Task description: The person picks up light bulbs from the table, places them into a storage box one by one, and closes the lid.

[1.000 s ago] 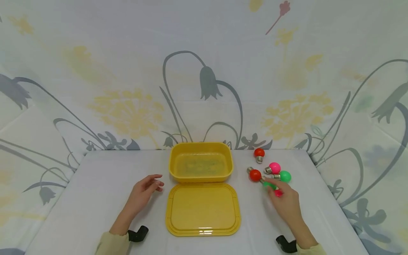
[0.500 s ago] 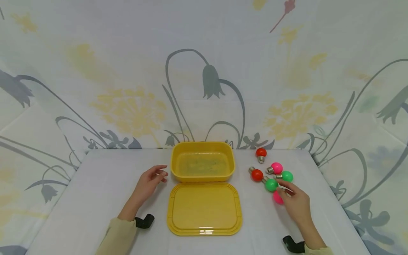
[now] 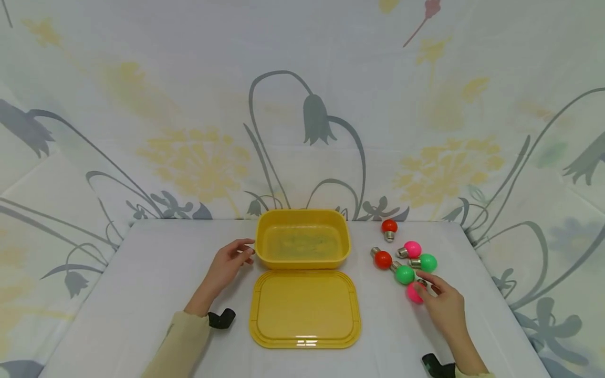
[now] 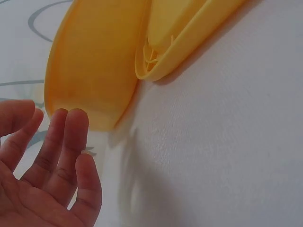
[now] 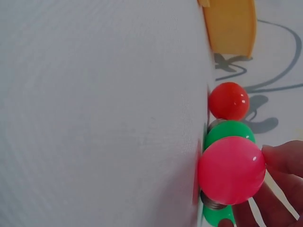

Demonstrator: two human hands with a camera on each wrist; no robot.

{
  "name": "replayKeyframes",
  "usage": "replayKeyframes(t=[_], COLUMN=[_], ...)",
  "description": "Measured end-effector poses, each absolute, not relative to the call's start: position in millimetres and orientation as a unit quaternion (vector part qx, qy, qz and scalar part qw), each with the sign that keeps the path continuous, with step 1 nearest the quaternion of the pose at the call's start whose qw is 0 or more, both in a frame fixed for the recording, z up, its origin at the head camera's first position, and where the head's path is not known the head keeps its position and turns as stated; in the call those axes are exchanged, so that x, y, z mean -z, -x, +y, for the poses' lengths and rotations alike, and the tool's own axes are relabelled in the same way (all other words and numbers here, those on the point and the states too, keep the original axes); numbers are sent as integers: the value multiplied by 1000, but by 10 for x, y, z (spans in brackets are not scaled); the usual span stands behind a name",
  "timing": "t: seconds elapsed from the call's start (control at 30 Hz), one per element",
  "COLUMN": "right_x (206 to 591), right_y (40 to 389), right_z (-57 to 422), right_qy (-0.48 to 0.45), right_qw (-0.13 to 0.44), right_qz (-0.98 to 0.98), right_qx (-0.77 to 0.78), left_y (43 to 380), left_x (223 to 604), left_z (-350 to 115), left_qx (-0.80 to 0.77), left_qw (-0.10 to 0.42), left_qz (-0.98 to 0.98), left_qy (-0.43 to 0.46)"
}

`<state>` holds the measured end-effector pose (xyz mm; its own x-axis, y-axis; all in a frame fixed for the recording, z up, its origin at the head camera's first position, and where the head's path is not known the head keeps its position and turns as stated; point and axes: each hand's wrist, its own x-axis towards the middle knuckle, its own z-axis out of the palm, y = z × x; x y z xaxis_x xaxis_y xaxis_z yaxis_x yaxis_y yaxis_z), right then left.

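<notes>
My right hand (image 3: pixel 444 304) pinches a pink light bulb (image 3: pixel 414 293) at the near end of a group of bulbs. Its metal base shows between thumb and index finger, and in the right wrist view one fingertip touches the side of its pink globe (image 5: pixel 232 170). Right beside it lies a green bulb (image 3: pixel 404 274). The left hand (image 3: pixel 228 265) holds nothing; its fingers are loosely bent beside the left end of a yellow box (image 3: pixel 302 258). In the left wrist view the fingertips overlap the box wall (image 4: pixel 94 66); contact cannot be told.
A yellow lid (image 3: pixel 304 310) lies in front of the box. Two red bulbs (image 3: pixel 383 259), another pink bulb (image 3: pixel 413 249) and a second green bulb (image 3: pixel 428 262) lie at the right. A patterned cloth (image 3: pixel 302 105) hangs behind the white table (image 3: pixel 142 294).
My right hand has moved from the nearer green bulb, slightly toward me and right, to the pink bulb. The left hand has moved closer to the box.
</notes>
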<state>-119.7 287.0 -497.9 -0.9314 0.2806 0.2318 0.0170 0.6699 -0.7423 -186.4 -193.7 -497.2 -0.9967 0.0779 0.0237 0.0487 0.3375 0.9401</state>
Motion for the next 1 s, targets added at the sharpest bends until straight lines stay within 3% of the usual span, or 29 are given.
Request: replayKeyframes(t=[0.17,0.5,1.0], right_x=[4987,4924,4917], right_y=[1171,1130,1143], right_z=[2906,2977,2935], right_qy=[111,167,165], right_qw=[141,20,-17], right_qz=[-899,-899,-887], right_qx=[-399,-405,-432], left_y=[1900,1977,2060], left_x=[4976,4954,4947], left_z=[-1912,-1855,-1798], left_qx=[-568,-562,-567], left_qw=[15,15,14], left_qz=[823,827,823], left_qy=[-27,-21,-20])
